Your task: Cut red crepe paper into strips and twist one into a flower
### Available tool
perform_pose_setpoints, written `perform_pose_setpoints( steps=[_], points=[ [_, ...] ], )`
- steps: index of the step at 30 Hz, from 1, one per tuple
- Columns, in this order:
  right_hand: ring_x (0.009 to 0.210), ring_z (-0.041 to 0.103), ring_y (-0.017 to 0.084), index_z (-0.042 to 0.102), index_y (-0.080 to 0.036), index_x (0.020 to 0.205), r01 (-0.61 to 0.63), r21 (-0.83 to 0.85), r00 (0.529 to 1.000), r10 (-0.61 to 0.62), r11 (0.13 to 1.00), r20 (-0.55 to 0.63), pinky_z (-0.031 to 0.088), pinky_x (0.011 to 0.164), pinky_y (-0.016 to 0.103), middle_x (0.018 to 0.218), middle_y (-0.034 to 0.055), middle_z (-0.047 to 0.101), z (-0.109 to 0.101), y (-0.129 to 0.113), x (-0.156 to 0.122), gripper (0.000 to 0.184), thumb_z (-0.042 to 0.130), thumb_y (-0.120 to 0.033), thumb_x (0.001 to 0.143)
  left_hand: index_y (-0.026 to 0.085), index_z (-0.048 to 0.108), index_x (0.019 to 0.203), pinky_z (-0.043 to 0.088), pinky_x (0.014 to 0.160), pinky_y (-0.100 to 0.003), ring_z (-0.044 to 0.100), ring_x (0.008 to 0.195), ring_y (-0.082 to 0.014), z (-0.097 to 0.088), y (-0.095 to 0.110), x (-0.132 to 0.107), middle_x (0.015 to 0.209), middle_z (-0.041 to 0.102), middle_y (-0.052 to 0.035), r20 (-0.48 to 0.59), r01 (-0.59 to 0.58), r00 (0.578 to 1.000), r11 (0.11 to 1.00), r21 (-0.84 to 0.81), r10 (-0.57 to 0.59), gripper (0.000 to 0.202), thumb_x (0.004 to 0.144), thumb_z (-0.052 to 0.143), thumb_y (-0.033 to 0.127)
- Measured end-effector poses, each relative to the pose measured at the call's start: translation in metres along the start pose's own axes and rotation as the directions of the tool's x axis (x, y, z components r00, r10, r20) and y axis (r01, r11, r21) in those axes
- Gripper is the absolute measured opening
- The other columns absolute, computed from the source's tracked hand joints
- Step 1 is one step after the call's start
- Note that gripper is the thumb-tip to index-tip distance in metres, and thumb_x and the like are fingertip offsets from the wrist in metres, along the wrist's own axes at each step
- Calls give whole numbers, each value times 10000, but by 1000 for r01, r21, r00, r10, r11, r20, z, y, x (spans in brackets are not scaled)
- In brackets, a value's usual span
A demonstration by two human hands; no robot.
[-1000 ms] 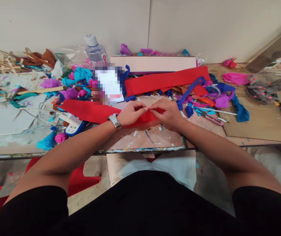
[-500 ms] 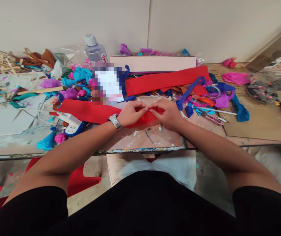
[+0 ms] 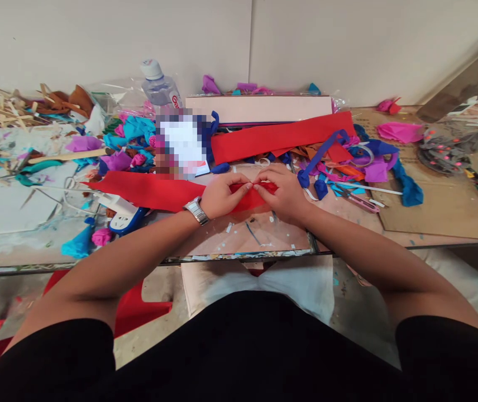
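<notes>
A long red strip (image 3: 147, 191), looking like crepe paper, stretches from the left across the table to my hands. My left hand (image 3: 222, 194), with a metal watch at the wrist, pinches its upper edge between thumb and forefinger. Close against it, my right hand (image 3: 283, 190) pinches the same strip, and the two thumbs nearly meet. Between the hands the strip looks gathered; its right end is partly hidden under my right hand. A second red strip (image 3: 281, 137) lies flat behind them, apart from both hands.
A plastic bottle (image 3: 159, 89) stands at the back, near a blurred-out white item (image 3: 182, 145). A power strip (image 3: 128, 219) lies left, a pink utility knife (image 3: 362, 202) right. Coloured paper scraps and flowers surround them. Cardboard (image 3: 440, 212) covers the right side; wood sticks (image 3: 13, 109) heap far left.
The strip's left part has shifted a little further left, and less of it shows between my hands. Both hands keep their pinch in nearly the same place.
</notes>
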State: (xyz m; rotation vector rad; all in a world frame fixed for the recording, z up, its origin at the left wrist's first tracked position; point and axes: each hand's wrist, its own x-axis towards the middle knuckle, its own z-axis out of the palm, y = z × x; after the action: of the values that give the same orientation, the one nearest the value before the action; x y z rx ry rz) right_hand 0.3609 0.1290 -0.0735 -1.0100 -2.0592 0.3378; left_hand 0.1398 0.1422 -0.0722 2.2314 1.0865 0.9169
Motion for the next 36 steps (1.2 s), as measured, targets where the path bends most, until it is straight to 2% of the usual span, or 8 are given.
perform_pose_setpoints(
  steps=[4, 8, 14, 21, 28, 36],
  points=[
    [997, 642, 268, 679, -235, 906, -30, 16, 999, 30, 999, 10, 495, 954, 436, 987, 72, 730, 3, 2, 0, 102, 628, -304, 960, 211, 794, 985, 520, 805, -331, 722, 848, -197, 0, 0, -1, 980, 821, -44, -8, -21, 1000, 1000, 11, 21, 329, 1018, 582, 460],
    [965, 636, 262, 662, -215, 947, -48, 35, 996, 46, 998, 72, 499, 891, 410, 981, 81, 701, 5, 5, 0, 116, 597, -308, 972, 210, 798, 991, 506, 783, -332, 717, 841, -202, 0, 1, -2, 972, 821, -47, -17, -22, 1000, 999, 43, 23, 336, 1025, 574, 459],
    [1041, 627, 283, 671, -231, 967, 32, -48, 994, -27, 998, 109, 479, 976, 443, 1046, 89, 732, 1, 7, 0, 115, 604, -322, 984, 223, 800, 989, 494, 787, -345, 717, 826, -211, 1, 1, -3, 960, 824, -44, -10, -34, 999, 990, 138, 36, 343, 1031, 556, 461],
    [1015, 608, 282, 656, -230, 921, 49, -78, 994, -42, 996, 96, 462, 971, 444, 1013, 83, 725, 3, 5, 0, 84, 594, -266, 965, 238, 795, 1012, 486, 919, -405, 743, 891, -233, 4, -2, -5, 991, 831, -38, -9, -125, 991, 953, 277, 133, 289, 1045, 557, 399],
    [999, 626, 277, 650, -228, 901, 41, -18, 997, -40, 999, 62, 466, 958, 436, 981, 77, 737, 5, 6, 1, 89, 595, -262, 962, 224, 808, 1005, 495, 896, -409, 727, 875, -239, 2, 9, -6, 991, 833, -48, -19, -78, 996, 953, 292, 87, 347, 1054, 539, 437],
    [996, 635, 268, 649, -221, 931, 38, 0, 997, -38, 999, 71, 480, 942, 416, 988, 80, 725, 4, 4, 0, 91, 582, -267, 972, 228, 816, 1006, 488, 858, -395, 727, 860, -233, 1, 5, -5, 997, 835, -38, 13, -52, 999, 963, 265, 51, 355, 1041, 536, 444]
  ],
)
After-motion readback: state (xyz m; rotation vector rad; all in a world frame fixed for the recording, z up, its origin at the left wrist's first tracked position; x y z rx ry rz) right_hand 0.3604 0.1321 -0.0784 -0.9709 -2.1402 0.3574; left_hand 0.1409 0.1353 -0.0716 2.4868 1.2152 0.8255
